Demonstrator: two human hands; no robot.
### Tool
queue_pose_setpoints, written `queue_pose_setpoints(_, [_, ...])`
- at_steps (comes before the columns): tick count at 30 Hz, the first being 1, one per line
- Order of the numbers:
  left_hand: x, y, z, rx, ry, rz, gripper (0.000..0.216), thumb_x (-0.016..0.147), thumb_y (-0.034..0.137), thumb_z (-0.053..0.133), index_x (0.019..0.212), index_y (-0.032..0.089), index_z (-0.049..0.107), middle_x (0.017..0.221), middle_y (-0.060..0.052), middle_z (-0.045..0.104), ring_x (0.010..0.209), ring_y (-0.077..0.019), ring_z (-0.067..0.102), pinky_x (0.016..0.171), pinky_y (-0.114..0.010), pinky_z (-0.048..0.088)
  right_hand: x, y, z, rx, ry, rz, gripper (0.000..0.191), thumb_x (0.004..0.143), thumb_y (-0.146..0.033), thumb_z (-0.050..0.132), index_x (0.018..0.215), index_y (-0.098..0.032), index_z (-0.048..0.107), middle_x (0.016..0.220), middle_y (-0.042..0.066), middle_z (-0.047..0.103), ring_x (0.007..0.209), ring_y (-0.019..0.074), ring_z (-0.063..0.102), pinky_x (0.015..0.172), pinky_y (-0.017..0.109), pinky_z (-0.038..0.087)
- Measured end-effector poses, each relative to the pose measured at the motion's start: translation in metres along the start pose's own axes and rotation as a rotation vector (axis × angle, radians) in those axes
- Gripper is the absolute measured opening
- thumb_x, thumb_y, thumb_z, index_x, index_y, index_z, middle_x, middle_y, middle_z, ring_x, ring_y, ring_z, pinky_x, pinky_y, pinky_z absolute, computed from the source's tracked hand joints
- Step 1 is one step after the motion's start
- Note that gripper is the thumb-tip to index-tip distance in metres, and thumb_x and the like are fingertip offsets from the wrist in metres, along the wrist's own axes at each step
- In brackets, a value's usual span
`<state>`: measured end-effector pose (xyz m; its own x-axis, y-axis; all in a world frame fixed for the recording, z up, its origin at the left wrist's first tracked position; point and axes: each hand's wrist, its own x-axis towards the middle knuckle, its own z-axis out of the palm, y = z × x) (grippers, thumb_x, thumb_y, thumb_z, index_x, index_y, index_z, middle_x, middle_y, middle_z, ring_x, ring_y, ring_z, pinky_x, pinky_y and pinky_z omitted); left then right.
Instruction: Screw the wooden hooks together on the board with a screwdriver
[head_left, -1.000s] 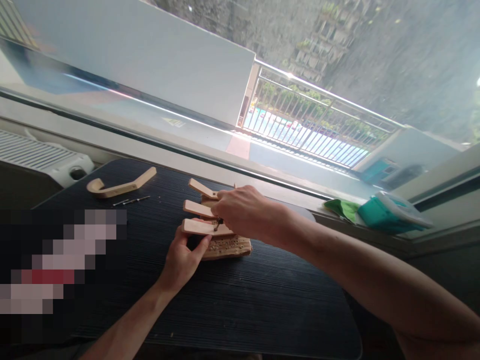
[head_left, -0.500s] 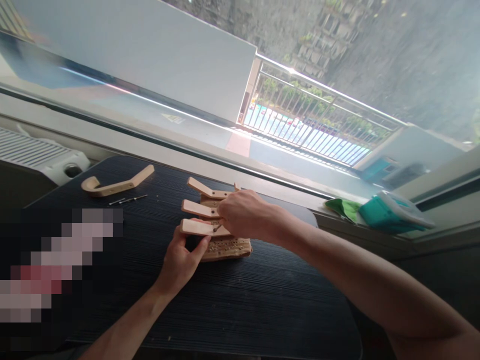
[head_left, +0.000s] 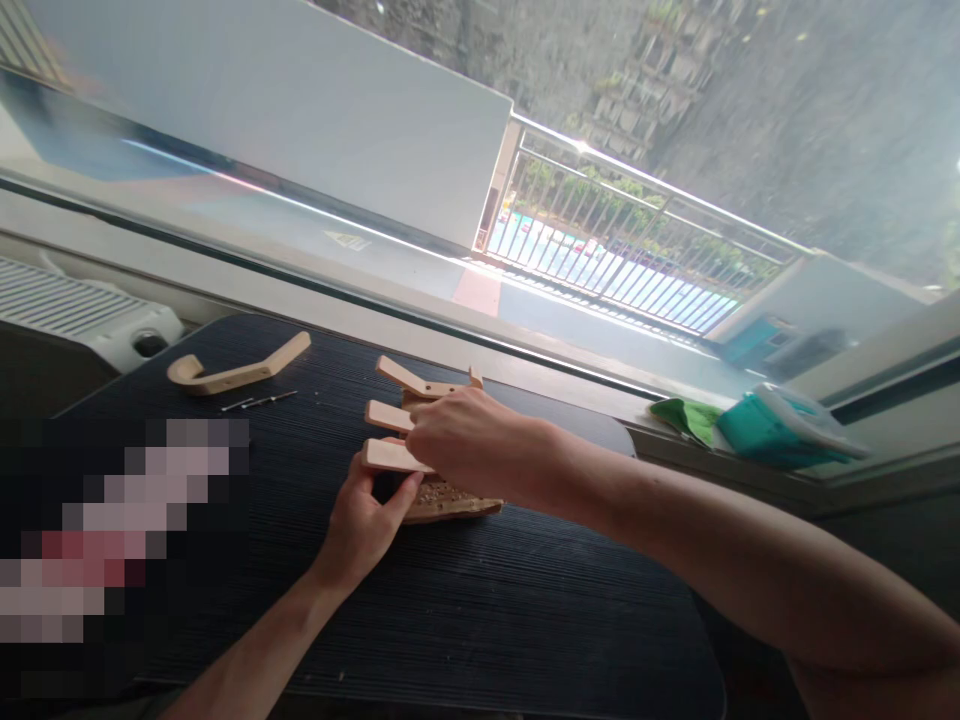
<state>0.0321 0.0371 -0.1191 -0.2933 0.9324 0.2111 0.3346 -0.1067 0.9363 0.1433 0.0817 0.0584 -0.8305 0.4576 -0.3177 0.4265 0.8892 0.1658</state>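
A wooden rack point(head_left: 420, 440) with three pale hooks fixed to a rough wooden board lies on the dark ribbed table point(head_left: 480, 610). My left hand point(head_left: 366, 525) pinches the nearest hook point(head_left: 386, 456) between thumb and fingers. My right hand point(head_left: 469, 442) rests curled over the middle of the rack, covering the hooks' bases; what its fingertips grip is hidden. A loose wooden hook point(head_left: 234, 370) lies apart at the far left of the table, with two thin screws point(head_left: 259, 402) beside it.
A white radiator point(head_left: 82, 315) stands left of the table. A teal box point(head_left: 780, 430) and a green cloth point(head_left: 686, 415) sit on the window sill to the right. A large window runs behind the table.
My right hand has slid left and down over the nearest hook's base, hiding the small dark screw seen at its fingertips earlier. The left hand keeps its grip.
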Motion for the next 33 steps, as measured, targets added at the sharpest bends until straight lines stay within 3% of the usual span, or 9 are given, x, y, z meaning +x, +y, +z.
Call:
queue_pose_setpoints(3, [0.0, 0.0, 0.0, -0.01, -0.006, 0.01, 0.033, 0.07, 0.044, 0.061, 0.093, 0.02, 0.061, 0.101, -0.008, 0.067, 0.099, -0.0276, 0.064, 0.093, -0.041, 0.049, 0.005, 0.005, 0.005, 0.036, 0.011, 0.019, 0.018, 0.086, -0.009, 0.05, 0.081, -0.011, 0.067, 0.087, 0.012, 0.069, 0.084, 0.0235, 0.064, 0.067, 0.032, 0.046])
queue_pose_setpoints(7, [0.0, 0.0, -0.001, -0.029, -0.053, 0.034, 0.034, 0.074, 0.043, 0.062, 0.097, 0.018, 0.063, 0.104, -0.008, 0.067, 0.105, -0.0257, 0.062, 0.099, -0.039, 0.045, 0.003, 0.015, 0.004, 0.144, -0.027, 0.155, 0.019, 0.086, -0.017, 0.05, 0.079, -0.013, 0.067, 0.078, 0.009, 0.068, 0.07, 0.0185, 0.062, 0.054, 0.027, 0.036])
queue_pose_setpoints(11, [-0.001, 0.001, -0.002, -0.034, -0.06, 0.034, 0.038, 0.074, 0.044, 0.062, 0.1, 0.017, 0.063, 0.107, -0.009, 0.067, 0.107, -0.0259, 0.061, 0.101, -0.04, 0.044, -0.004, 0.019, 0.001, 0.206, -0.05, 0.254, 0.02, 0.087, -0.025, 0.049, 0.083, -0.015, 0.066, 0.074, 0.006, 0.068, 0.065, 0.0172, 0.06, 0.053, 0.027, 0.033])
queue_pose_setpoints(19, [-0.001, -0.001, -0.001, -0.035, -0.038, 0.042, 0.035, 0.073, 0.043, 0.063, 0.098, 0.018, 0.063, 0.106, -0.009, 0.067, 0.106, -0.0262, 0.061, 0.1, -0.04, 0.044, -0.013, 0.002, -0.013, 0.08, -0.076, 0.181, 0.019, 0.085, -0.009, 0.051, 0.092, -0.016, 0.067, 0.098, 0.008, 0.069, 0.086, 0.022, 0.065, 0.063, 0.029, 0.041])
queue_pose_setpoints(25, [-0.001, -0.001, -0.002, -0.037, -0.033, 0.09, 0.026, 0.075, 0.038, 0.062, 0.092, 0.018, 0.064, 0.1, -0.006, 0.067, 0.1, -0.0241, 0.063, 0.096, -0.037, 0.047, -0.007, 0.001, -0.007, 0.087, -0.036, 0.072, 0.019, 0.087, -0.009, 0.051, 0.078, -0.013, 0.067, 0.086, 0.01, 0.069, 0.083, 0.0212, 0.065, 0.066, 0.029, 0.041])
queue_pose_setpoints(33, [-0.001, -0.006, 0.0, -0.06, -0.062, 0.065, 0.031, 0.077, 0.04, 0.062, 0.098, 0.017, 0.064, 0.106, -0.008, 0.066, 0.105, -0.0242, 0.061, 0.1, -0.039, 0.043, -0.001, 0.017, 0.0, 0.138, -0.048, 0.216, 0.022, 0.086, -0.018, 0.047, 0.089, -0.013, 0.068, 0.083, 0.01, 0.071, 0.072, 0.0193, 0.063, 0.06, 0.028, 0.038])
